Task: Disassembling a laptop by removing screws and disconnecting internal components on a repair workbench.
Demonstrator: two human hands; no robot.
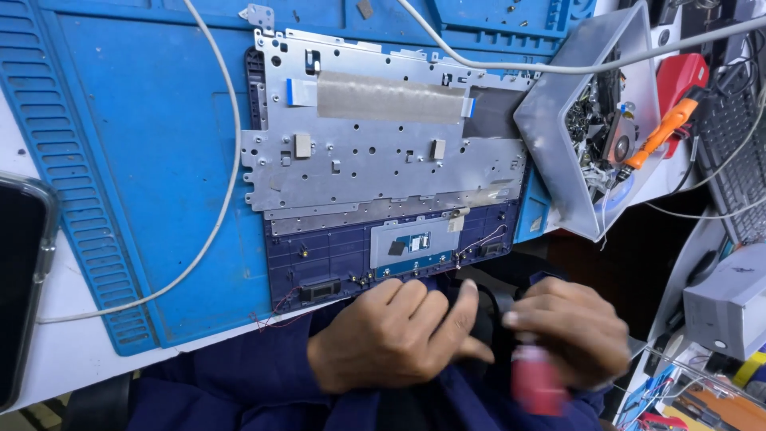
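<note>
A laptop bottom case (335,255), dark blue with a silver metal keyboard plate (375,160), lies face down on a blue work mat (152,160). My left hand (391,335) is curled at the case's near edge, fingers closed over a dark black part held over my lap. My right hand (570,327) sits beside it, blurred, gripping a small red object (536,383) and touching the same black part. A touchpad board (415,239) shows just above my hands.
A white cable (223,183) loops across the mat. A phone (20,279) lies at the left edge. A grey plastic tray (558,120) of small parts leans at the right, with an orange-handled tool (662,132) and a grey box (726,303) beyond.
</note>
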